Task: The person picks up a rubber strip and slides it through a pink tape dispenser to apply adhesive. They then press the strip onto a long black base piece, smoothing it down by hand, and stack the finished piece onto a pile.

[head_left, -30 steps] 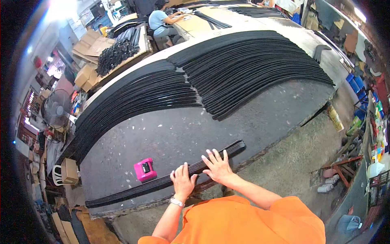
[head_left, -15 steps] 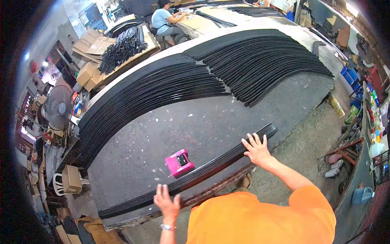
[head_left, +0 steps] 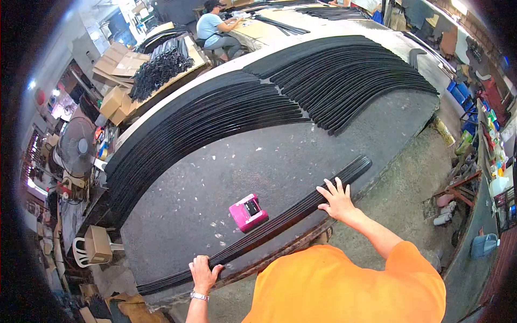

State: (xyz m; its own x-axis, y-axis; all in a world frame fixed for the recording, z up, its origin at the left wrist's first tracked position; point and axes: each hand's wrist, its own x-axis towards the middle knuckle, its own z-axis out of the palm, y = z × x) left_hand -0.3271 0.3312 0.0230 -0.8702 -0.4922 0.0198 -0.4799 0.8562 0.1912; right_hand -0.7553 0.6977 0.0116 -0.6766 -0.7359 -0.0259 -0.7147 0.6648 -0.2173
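Note:
A bundle of long, thin black strips (head_left: pixel 285 222) lies side by side along the near edge of the dark table (head_left: pixel 183 204). My left hand (head_left: pixel 203 275) rests at the strips toward their left part, fingers bent over them and thumb apart. Farther right, my right hand (head_left: pixel 338 201) has its fingers spread at the strips, not far from their rounded right ends. Just beyond the bundle sits a bright pink object with a black insert (head_left: pixel 247 212), its exact kind unclear.
Two wide rows of black strips, a left row (head_left: pixel 199 113) and a right row (head_left: pixel 344 75), cover the table's far side. A fan (head_left: pixel 78 145) and a carton on a white chair (head_left: pixel 98 244) stand left. A seated person (head_left: pixel 215 31) works at another table behind.
My left hand has slid left and down along the strips, its fingers now more bent. My right hand stays near the same part of the bundle. The view has shifted slightly.

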